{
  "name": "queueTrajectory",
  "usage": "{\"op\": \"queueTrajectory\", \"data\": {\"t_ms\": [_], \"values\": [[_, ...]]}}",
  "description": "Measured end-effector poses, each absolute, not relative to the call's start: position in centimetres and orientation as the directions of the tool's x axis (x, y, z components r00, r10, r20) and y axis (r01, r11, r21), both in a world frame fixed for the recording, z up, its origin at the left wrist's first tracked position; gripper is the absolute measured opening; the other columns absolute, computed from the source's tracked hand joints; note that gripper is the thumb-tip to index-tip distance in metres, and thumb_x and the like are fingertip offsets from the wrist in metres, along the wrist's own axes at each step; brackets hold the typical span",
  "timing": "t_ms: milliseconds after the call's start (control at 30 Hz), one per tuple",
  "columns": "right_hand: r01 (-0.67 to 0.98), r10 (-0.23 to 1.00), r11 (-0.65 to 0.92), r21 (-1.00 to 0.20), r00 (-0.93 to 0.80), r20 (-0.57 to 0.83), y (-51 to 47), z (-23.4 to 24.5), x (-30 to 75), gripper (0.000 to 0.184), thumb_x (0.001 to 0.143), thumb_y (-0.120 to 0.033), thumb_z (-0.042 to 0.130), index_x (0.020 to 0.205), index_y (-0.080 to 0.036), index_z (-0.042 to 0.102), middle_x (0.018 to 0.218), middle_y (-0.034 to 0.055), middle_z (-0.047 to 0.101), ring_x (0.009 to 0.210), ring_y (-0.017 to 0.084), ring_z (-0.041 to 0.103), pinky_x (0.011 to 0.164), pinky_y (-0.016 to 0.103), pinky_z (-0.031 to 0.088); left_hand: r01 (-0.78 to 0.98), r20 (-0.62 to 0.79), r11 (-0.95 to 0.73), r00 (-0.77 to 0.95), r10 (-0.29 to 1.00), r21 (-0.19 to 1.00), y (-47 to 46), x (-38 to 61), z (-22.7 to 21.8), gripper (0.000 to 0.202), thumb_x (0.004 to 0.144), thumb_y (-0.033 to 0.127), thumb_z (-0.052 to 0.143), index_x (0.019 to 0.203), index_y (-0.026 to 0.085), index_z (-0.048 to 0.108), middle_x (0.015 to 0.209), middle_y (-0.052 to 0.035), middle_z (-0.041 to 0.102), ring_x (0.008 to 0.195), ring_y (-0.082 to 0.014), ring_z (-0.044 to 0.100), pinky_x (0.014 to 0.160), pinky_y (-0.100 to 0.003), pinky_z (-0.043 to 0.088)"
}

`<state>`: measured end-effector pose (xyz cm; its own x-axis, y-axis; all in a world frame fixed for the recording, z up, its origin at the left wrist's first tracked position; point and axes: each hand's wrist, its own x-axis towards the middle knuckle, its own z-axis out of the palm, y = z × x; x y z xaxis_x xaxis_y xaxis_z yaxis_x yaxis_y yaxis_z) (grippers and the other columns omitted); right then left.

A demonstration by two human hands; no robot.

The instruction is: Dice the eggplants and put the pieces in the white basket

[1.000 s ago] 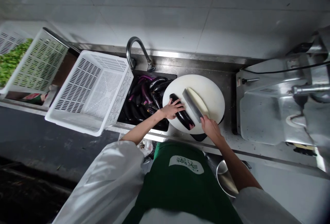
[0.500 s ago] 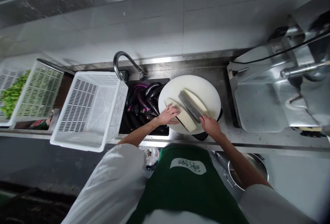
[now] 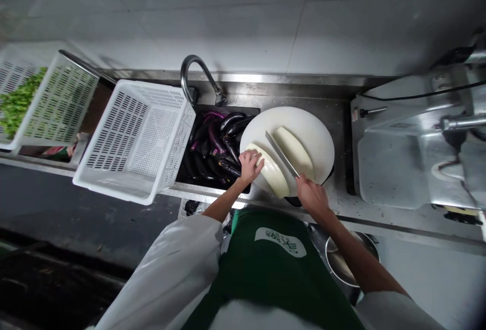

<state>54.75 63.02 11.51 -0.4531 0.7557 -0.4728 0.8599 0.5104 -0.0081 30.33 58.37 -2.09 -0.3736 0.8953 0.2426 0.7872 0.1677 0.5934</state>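
Head view, steeply down, close.

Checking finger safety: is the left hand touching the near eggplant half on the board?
Touching. The head view shows the left hand resting its fingers on the far end of the eggplant half, with no gap between them.

Commercial kitchen: steel counter (image 3: 341, 117), sink (image 3: 212, 142) full of eggplants, slicer machine (image 3: 417, 158).

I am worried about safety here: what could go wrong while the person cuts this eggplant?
1. The left hand holds the eggplant half close beside the knife in the right hand; a slip could cut that hand.
2. The cutting board seems to reach over the sink edge, so it might shift.
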Motion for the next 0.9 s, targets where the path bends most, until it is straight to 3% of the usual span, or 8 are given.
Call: {"op": "queueTrajectory", "data": {"t_ms": [167,433,667,900], "values": [[0.846,0.747,0.533,0.008,-0.465,-0.475,62.6,11.5,54.5,0.040,0.111,-0.032,0.024,0.119,-0.013,0.058,0.098,0.0148,0.075,0.087,0.026,0.075,0.073,0.031,0.050,0.761,0.261,0.214,-0.450,0.854,0.612,56.9,30.2,-2.5,0.025,0.100,0.041,0.056,0.110,0.022,0.071,0.115,-0.0129,0.063,0.119,-0.0285,0.055,0.110,-0.053,0.038],[0.888,0.737,0.460,-0.007,-0.386,-0.555,63.3,9.5,55.2,0.042,0.110,-0.033,0.023,0.121,-0.013,0.058,0.099,0.0153,0.076,0.093,0.027,0.075,0.078,0.033,0.050,0.728,0.255,0.201,-0.464,0.849,0.655,58.1,31.6,-1.4,0.037,0.096,0.044,0.066,0.127,0.024,0.066,0.138,-0.0145,0.049,0.134,-0.0317,0.045,0.113,-0.052,0.038],[0.898,0.745,0.440,-0.015,-0.375,-0.552,63.0,10.4,54.8,0.043,0.110,-0.034,0.023,0.120,-0.013,0.059,0.098,0.0163,0.076,0.094,0.028,0.075,0.076,0.033,0.050,0.675,0.230,0.164,-0.454,0.861,0.720,60.2,32.5,-1.6,0.027,0.100,0.036,0.057,0.121,0.022,0.065,0.134,-0.0152,0.051,0.130,-0.0303,0.046,0.109,-0.051,0.043],[0.900,0.764,0.436,-0.035,-0.390,-0.515,62.2,11.4,53.2,0.041,0.110,-0.033,0.023,0.121,-0.015,0.058,0.100,0.0158,0.076,0.094,0.027,0.075,0.078,0.031,0.050,0.694,0.245,0.163,-0.449,0.859,0.701,60.5,32.5,-2.3,0.028,0.099,0.034,0.054,0.122,0.020,0.064,0.132,-0.0160,0.049,0.129,-0.0303,0.045,0.110,-0.052,0.041]]}}
